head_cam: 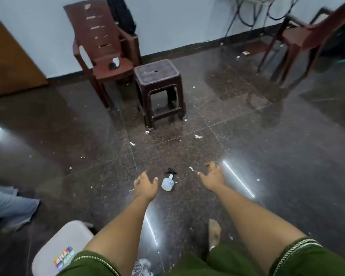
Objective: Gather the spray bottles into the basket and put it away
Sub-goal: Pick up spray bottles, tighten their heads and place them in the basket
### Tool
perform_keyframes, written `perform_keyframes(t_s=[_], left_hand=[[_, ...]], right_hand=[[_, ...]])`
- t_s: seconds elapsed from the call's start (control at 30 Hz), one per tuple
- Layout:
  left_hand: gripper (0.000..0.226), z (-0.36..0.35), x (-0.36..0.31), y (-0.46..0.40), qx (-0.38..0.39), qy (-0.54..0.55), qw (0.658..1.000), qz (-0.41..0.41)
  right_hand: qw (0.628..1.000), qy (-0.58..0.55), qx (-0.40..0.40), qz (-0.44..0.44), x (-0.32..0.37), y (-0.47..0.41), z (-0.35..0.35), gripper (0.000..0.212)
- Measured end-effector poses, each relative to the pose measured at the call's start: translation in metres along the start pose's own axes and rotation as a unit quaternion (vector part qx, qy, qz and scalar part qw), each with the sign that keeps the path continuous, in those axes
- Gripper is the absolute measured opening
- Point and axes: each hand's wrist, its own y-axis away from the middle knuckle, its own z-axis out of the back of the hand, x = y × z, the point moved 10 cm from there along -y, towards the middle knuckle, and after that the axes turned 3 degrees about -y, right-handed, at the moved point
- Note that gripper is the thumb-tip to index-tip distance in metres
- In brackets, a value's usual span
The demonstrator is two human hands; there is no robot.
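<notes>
A small white spray bottle [168, 182] with a black trigger head lies on its side on the dark floor, head pointing away from me. My left hand [145, 185] hovers just left of it, fingers spread, holding nothing. Further right of the bottle, my right hand [212, 177] is also spread and holds nothing. A white object that may be another bottle [115, 61] sits on the seat of the brown chair [106, 46]. No basket is in view.
A brown plastic stool [159, 90] stands ahead beside the chair. Another brown chair [311, 38] is at the far right. A white plastic surface [60, 248] sits at the lower left. Someone's jeans leg [6, 208] shows at the left edge. Paper scraps litter the floor.
</notes>
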Motion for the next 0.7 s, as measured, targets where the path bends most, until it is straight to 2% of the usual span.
perform_keyframes(t_s=[0.23,0.4,0.6,0.7], left_hand=[[0.061,-0.011,0.022,-0.070,-0.037,0.063,0.990,0.125],[0.056,-0.052,0.041,-0.119,-0.042,0.113,0.972,0.203],[0.062,-0.157,0.096,-0.193,0.012,0.078,0.956,0.283],[0.061,-0.233,0.122,-0.236,0.047,0.129,0.934,0.330]], right_hand=[[0.991,0.071,0.102,0.045,0.049,-0.118,-0.057,0.050],[0.977,0.132,0.160,0.054,0.054,-0.197,-0.107,0.052],[0.966,0.149,0.208,0.040,0.022,-0.295,-0.221,0.040],[0.957,0.178,0.225,0.032,-0.010,-0.349,-0.293,0.036]])
